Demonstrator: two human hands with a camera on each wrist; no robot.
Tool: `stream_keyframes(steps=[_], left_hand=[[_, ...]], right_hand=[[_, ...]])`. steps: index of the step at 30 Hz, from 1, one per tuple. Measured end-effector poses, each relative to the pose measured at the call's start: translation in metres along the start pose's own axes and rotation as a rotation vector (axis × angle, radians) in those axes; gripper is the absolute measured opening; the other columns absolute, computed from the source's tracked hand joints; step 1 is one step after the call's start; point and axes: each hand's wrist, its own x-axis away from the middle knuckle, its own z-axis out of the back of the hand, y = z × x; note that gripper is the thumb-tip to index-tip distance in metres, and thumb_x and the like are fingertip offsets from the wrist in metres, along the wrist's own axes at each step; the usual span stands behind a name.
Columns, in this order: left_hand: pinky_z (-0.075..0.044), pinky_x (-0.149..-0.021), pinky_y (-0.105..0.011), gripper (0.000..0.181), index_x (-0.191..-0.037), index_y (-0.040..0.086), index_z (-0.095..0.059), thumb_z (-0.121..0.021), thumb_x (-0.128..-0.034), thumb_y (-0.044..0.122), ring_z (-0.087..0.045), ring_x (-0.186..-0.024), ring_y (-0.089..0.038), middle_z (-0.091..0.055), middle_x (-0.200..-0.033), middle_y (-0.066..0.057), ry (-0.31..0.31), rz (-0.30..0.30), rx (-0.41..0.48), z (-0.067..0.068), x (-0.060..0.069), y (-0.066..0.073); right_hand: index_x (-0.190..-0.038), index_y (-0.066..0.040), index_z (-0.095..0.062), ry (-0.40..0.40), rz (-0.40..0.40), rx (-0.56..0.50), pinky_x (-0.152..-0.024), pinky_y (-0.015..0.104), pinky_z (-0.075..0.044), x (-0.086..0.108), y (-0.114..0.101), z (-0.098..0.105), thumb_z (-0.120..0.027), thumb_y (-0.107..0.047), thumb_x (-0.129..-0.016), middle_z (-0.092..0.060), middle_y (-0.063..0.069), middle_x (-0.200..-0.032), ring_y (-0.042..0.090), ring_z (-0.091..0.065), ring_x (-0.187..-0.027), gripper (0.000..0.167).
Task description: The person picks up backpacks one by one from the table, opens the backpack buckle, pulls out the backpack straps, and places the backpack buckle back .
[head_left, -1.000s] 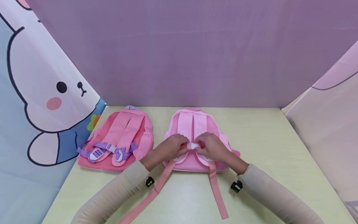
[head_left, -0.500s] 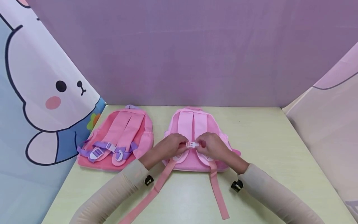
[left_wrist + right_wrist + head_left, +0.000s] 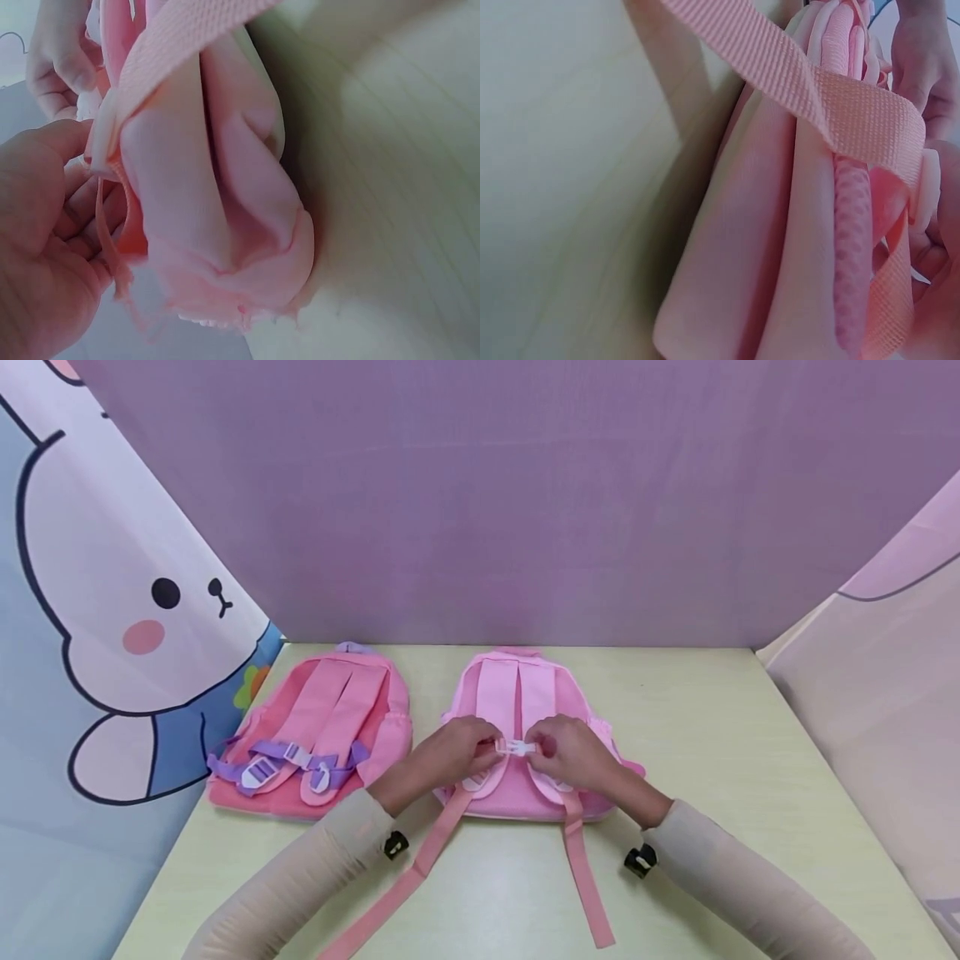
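Observation:
A light pink backpack [image 3: 497, 689] lies with its shoulder straps facing up. Across those straps is a white side-release buckle [image 3: 517, 747], held between both hands. My left hand [image 3: 467, 749] pinches the buckle's left half, and my right hand [image 3: 568, 750] pinches the right half. Prongs show between the two halves; whether their tips are still inside cannot be told. In the left wrist view, the left hand's thumb [image 3: 56, 141] and fingers meet near a pale adjuster [image 3: 103, 142]. The right wrist view has a webbing strap [image 3: 870, 124] hiding part of the bag.
On the left lies a deeper pink backpack [image 3: 337, 693] with purple straps and fastened buckles. Two loose webbing ends [image 3: 583, 881] trail toward the table's [image 3: 697, 735] front. A purple backdrop [image 3: 480, 510] stands behind, with printed cloth [image 3: 112, 568] at the sides.
One second ago the buckle looked joined. Its halves have since drawn slightly apart, showing prongs, as the hands moved a little away from each other. The backpacks have stayed in place.

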Motion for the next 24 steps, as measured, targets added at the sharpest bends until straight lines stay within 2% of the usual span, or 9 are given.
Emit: stream_keyframes(steps=[3,6,12,16,24], left_hand=[[-0.047,-0.067,-0.020,0.017,-0.106,0.011,-0.075,-0.075,-0.0921,0.021,-0.053,-0.076,-0.009,-0.064,-0.085,0.003,-0.009,0.048,0.016,0.003,0.001,0.000],[-0.047,-0.065,-0.020,0.018,-0.106,0.011,-0.075,-0.076,-0.0911,0.020,-0.052,-0.075,-0.010,-0.062,-0.083,0.002,-0.007,0.069,0.036,0.006,0.002,0.001],[-0.048,-0.065,-0.020,0.018,-0.107,0.010,-0.074,-0.076,-0.0915,0.019,-0.052,-0.075,-0.010,-0.062,-0.083,0.001,-0.005,0.056,0.037,0.009,0.002,0.001],[-0.049,-0.066,-0.019,0.019,-0.108,0.010,-0.074,-0.075,-0.0922,0.020,-0.053,-0.076,-0.010,-0.064,-0.085,0.001,-0.017,0.049,0.042,0.009,0.000,0.002],[-0.049,-0.066,-0.019,0.017,-0.107,0.010,-0.074,-0.073,-0.0938,0.021,-0.054,-0.075,-0.009,-0.064,-0.083,0.003,-0.044,0.040,0.052,0.007,-0.003,0.004]], right_hand=[[-0.103,-0.012,-0.074,-0.010,0.006,-0.008,-0.063,0.022,-0.045,0.002,0.001,0.001,-0.077,-0.018,-0.085,-0.062,-0.006,-0.078,0.007,-0.049,-0.070,0.019],[-0.106,-0.011,-0.074,-0.031,0.008,-0.011,-0.068,0.024,-0.048,0.003,0.002,0.002,-0.078,-0.019,-0.085,-0.068,-0.004,-0.086,0.007,-0.053,-0.075,0.023],[-0.111,-0.011,-0.073,-0.053,0.009,-0.024,-0.084,0.033,-0.056,0.004,0.002,0.004,-0.078,-0.024,-0.088,-0.073,0.000,-0.101,0.014,-0.066,-0.094,0.027],[-0.114,-0.011,-0.072,-0.039,0.018,-0.033,-0.087,0.038,-0.056,0.002,-0.001,0.006,-0.078,-0.027,-0.089,-0.073,0.001,-0.104,0.018,-0.067,-0.099,0.030],[-0.116,-0.011,-0.072,-0.025,0.020,-0.012,-0.090,0.039,-0.056,-0.004,-0.009,0.004,-0.078,-0.029,-0.089,-0.073,0.002,-0.108,0.021,-0.068,-0.103,0.033]])
